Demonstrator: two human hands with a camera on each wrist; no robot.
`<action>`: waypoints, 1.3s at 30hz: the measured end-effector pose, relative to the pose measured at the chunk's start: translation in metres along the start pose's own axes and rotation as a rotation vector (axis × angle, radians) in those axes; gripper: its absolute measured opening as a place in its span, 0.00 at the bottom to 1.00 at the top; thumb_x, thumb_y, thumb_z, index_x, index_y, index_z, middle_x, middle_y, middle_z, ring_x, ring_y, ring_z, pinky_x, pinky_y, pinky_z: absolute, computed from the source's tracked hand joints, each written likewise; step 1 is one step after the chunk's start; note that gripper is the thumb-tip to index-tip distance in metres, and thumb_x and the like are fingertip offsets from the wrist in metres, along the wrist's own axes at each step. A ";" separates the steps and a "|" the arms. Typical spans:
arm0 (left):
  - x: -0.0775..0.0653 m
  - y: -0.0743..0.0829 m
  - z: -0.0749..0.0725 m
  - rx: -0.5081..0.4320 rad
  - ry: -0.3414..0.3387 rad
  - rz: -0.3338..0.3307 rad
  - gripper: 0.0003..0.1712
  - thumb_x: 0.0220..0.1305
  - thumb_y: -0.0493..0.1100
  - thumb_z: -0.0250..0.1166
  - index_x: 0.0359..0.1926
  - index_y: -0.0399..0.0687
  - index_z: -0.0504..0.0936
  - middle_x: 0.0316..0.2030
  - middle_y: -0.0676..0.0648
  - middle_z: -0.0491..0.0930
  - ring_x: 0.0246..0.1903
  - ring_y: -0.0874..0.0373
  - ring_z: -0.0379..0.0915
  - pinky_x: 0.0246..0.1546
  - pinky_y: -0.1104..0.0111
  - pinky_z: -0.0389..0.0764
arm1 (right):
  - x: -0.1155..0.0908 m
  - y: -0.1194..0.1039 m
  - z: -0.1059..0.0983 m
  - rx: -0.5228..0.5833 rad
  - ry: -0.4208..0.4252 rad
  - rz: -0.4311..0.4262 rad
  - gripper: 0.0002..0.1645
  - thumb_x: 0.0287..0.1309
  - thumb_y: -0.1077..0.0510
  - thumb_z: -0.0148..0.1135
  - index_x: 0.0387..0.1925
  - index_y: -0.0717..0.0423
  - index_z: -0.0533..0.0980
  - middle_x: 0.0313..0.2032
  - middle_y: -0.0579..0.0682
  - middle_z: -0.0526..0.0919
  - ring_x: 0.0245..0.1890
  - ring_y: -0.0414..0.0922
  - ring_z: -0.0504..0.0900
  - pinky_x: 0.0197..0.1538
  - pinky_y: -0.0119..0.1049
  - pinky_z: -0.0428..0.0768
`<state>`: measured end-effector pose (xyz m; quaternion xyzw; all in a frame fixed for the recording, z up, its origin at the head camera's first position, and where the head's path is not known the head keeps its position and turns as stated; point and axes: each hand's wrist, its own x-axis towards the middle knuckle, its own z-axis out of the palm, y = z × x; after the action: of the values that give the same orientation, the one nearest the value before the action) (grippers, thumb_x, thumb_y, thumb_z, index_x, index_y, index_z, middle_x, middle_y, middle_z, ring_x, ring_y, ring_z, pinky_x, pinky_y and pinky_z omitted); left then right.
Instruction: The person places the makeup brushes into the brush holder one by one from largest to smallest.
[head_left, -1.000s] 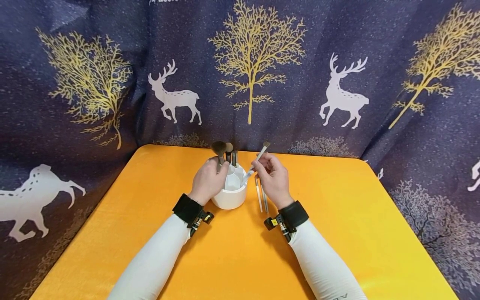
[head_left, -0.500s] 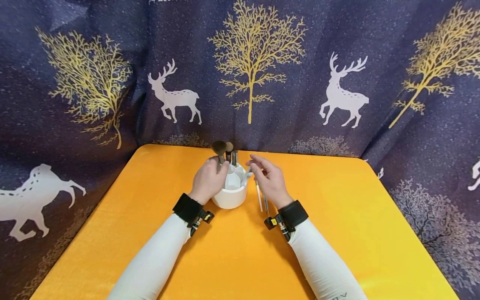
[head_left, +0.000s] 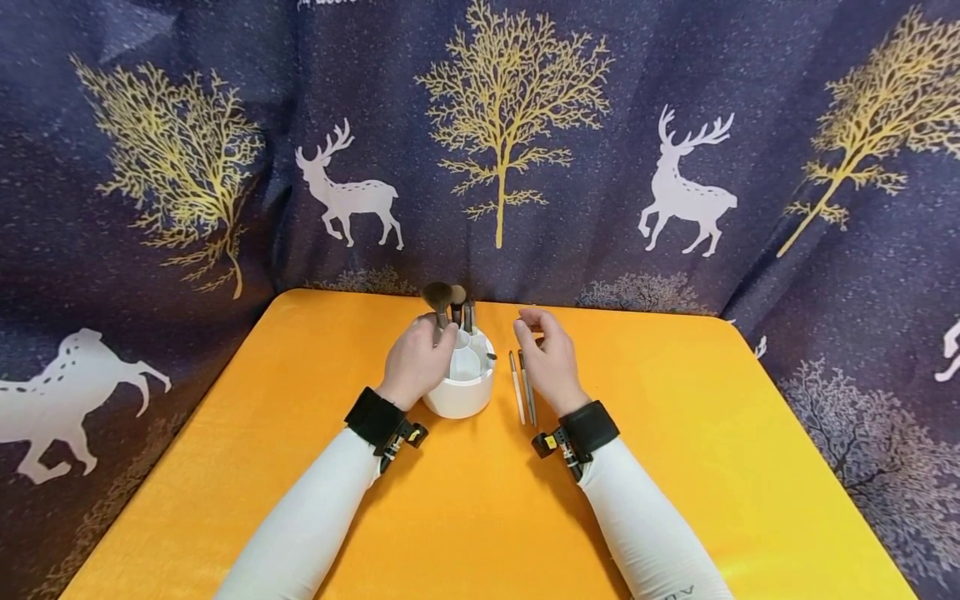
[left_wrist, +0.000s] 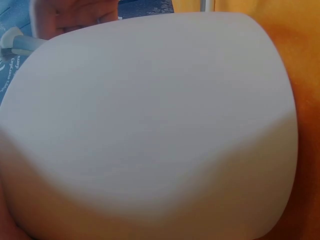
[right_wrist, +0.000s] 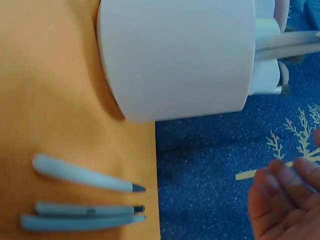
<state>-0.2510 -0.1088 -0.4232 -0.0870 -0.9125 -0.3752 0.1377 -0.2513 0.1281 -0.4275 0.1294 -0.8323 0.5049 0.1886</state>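
My left hand (head_left: 416, 362) holds the white brush holder (head_left: 459, 400) by its left side, thumb near the rim. The holder fills most of the left wrist view. Several makeup brushes stand in its rear compartments, among them a large fluffy brush (head_left: 437, 296). A small dark brush tip (head_left: 491, 356) shows at the right front compartment. Right of the holder, my right hand (head_left: 550, 362) is held above the table with fingers loosely bent and nothing in them. Below it lie slim brushes (head_left: 517, 392); the right wrist view shows three, including a pale-handled one (right_wrist: 82, 172).
The table (head_left: 480, 517) has an orange-yellow cover. Behind it hangs a dark blue curtain (head_left: 600, 208) printed with deer and trees. Wrist-mounted cameras on black bands sit on both wrists.
The brush in my right hand went down into the holder's right compartment and was let go. The right hand then drew back slightly to the right. My left hand stayed on the holder.
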 end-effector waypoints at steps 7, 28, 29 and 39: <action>-0.001 0.001 -0.001 0.003 -0.002 -0.004 0.26 0.87 0.59 0.52 0.55 0.41 0.82 0.44 0.40 0.81 0.40 0.43 0.76 0.41 0.52 0.73 | 0.002 0.008 -0.001 -0.147 -0.041 0.097 0.23 0.82 0.51 0.63 0.67 0.62 0.79 0.53 0.58 0.84 0.54 0.56 0.83 0.53 0.50 0.78; 0.000 0.000 0.000 0.010 0.015 0.013 0.26 0.86 0.58 0.52 0.54 0.41 0.83 0.47 0.38 0.83 0.40 0.42 0.78 0.41 0.50 0.75 | 0.004 0.020 -0.006 -0.439 -0.235 0.304 0.33 0.78 0.47 0.67 0.68 0.69 0.78 0.60 0.67 0.83 0.57 0.63 0.83 0.60 0.58 0.81; 0.000 0.000 0.000 0.010 0.017 0.014 0.26 0.86 0.58 0.52 0.54 0.40 0.83 0.47 0.37 0.83 0.40 0.42 0.78 0.40 0.50 0.75 | 0.003 0.020 -0.006 -0.446 -0.240 0.308 0.33 0.79 0.46 0.67 0.68 0.69 0.78 0.61 0.68 0.83 0.59 0.64 0.83 0.60 0.58 0.81; 0.001 0.000 0.001 0.014 0.003 0.001 0.28 0.87 0.59 0.51 0.57 0.39 0.82 0.50 0.37 0.83 0.43 0.42 0.80 0.43 0.49 0.78 | 0.003 0.024 -0.006 -0.504 -0.292 0.333 0.33 0.77 0.47 0.67 0.67 0.70 0.78 0.60 0.68 0.85 0.56 0.63 0.85 0.58 0.57 0.82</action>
<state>-0.2521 -0.1087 -0.4237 -0.0859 -0.9148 -0.3689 0.1402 -0.2626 0.1445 -0.4430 0.0118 -0.9589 0.2832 0.0082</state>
